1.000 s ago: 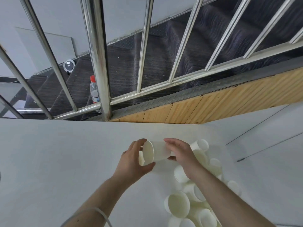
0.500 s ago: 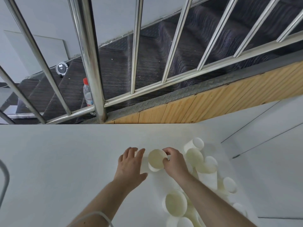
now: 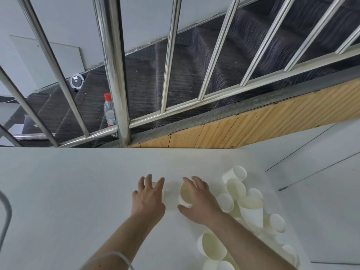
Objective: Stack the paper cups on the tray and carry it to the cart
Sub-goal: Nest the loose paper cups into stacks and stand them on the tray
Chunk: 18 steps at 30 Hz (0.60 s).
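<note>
Two white paper cups stand side by side on the white table [image 3: 78, 191]. My left hand [image 3: 149, 197] lies over the left cup [image 3: 162, 193] with its fingers spread and fairly straight, hiding most of it. My right hand [image 3: 202, 203] grips the right cup [image 3: 185, 193], which stands mouth up, with the thumb on the near side and the fingers over the far rim. A loose pile of several more paper cups [image 3: 249, 207] lies tumbled to the right of my right arm. I see no tray and no cart.
A steel railing [image 3: 116, 75] rises just beyond the table's far edge, with dark carpeted stairs behind it. A water bottle with a red cap [image 3: 109, 110] stands on a step. A curved grey bar [image 3: 5, 217] shows at the left edge.
My hands have come down from holding a cup in the air to the table. The right hand has set its cup upright, and the two hands have moved apart.
</note>
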Motion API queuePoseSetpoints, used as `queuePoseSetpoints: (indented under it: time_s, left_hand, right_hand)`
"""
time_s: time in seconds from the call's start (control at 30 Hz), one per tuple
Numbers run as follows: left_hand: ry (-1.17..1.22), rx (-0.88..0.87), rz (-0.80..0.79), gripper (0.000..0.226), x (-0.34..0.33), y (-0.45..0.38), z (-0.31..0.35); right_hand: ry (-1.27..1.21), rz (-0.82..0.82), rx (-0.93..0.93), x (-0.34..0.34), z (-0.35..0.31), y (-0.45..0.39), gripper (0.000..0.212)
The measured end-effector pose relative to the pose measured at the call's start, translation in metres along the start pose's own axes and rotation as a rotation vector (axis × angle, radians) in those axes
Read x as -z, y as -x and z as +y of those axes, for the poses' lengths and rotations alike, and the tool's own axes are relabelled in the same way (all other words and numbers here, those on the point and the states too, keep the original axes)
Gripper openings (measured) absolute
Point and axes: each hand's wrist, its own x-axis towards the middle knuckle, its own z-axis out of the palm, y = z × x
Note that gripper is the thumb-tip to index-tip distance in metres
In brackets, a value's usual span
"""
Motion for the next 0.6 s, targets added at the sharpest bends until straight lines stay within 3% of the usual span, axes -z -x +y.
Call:
queuePoseSetpoints:
  time_s: [0.13,0.6]
  left_hand:
    - [0.056,-0.038,0.004,0.066,0.001,0.005,-0.001]
    - [0.217,-0.166,0.238,0.07,0.032,0.098,-0.017]
  right_hand:
    - [0.013,0.035,0.052,-0.005,-0.004,0.002,0.07]
    - [-0.104,0.282,0.131,0.003,-0.05,0.091,0.071]
